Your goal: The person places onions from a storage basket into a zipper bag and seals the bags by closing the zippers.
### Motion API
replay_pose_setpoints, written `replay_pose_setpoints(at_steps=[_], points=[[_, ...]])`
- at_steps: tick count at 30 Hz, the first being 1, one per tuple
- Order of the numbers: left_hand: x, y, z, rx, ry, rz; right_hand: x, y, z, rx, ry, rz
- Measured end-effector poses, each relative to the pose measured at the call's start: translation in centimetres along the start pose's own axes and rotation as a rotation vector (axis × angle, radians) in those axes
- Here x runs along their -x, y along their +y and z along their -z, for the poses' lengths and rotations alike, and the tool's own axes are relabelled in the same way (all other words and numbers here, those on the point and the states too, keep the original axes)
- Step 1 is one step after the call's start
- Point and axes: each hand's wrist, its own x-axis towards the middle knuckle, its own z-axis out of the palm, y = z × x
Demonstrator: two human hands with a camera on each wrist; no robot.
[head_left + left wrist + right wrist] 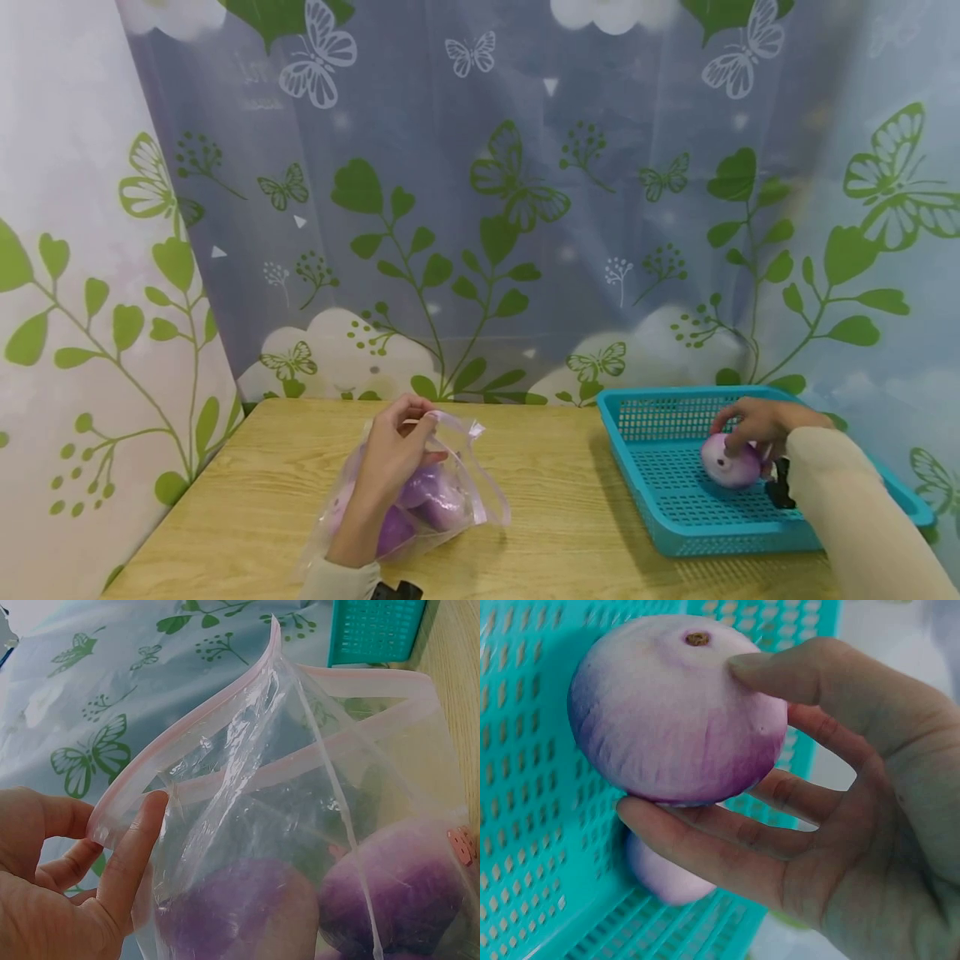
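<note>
My left hand (393,454) pinches the pink-edged rim of a clear plastic zip bag (247,802) on the left part of the table. The bag's mouth gapes, and several purple-and-white onions (394,889) lie inside it. Over at the right, my right hand (765,423) grips a purple-and-white onion (679,712) within the blue basket (663,540), thumb on top and fingers beneath. Behind those fingers a second onion (667,874) shows in the right wrist view, partly hidden by the hand.
A wood-grain table (547,492) carries both the bag and the basket. Behind it hangs a curtain (465,250) printed with leaves and butterflies. The basket has raised perforated walls and stands near the table's right side.
</note>
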Motion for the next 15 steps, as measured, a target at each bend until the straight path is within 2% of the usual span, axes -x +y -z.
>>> replay_pose_setpoints(at_steps=[8, 15], points=[[0.0, 0.0, 0.1, 0.000, -0.006, -0.003, -0.2, -4.1, -0.3, 0.016, -0.036, 0.157], [0.0, -0.1, 0.1, -0.001, -0.004, -0.006, 0.1, -7.6, -0.6, 0.025, -0.029, 0.297]])
